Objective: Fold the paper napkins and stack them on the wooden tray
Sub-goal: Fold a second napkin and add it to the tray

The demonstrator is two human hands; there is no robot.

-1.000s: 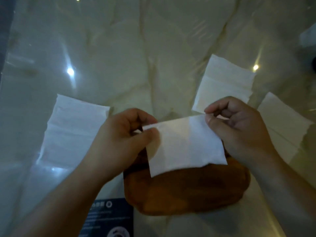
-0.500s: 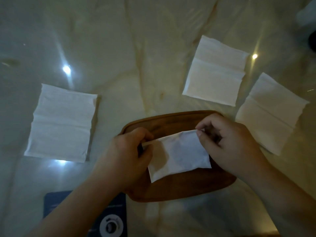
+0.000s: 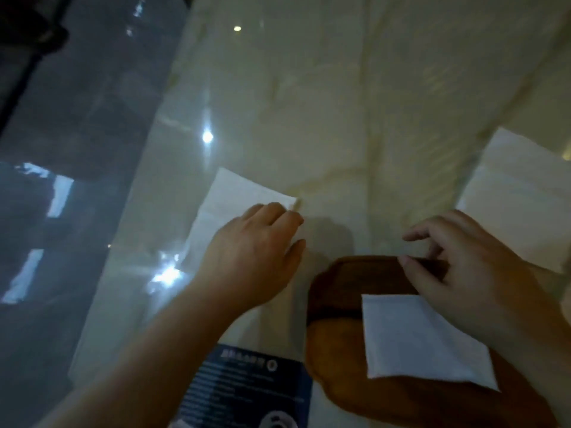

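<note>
Folded napkin (image 3: 420, 336) on wooden tray (image 3: 336, 307), near edge of table (image 3: 309, 103). Flat napkin (image 3: 238, 196) left of tray, under left hand (image 3: 250, 254). Another napkin (image 3: 519, 205) behind tray, right. Right hand (image 3: 463, 267) over tray. Booklet (image 3: 247, 390) left of tray, nearest.

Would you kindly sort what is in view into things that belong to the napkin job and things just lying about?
Belongs to the job:
folded napkin on the wooden tray
flat napkin under the left hand
flat napkin at right

Just lying about:
dark blue printed card
</note>
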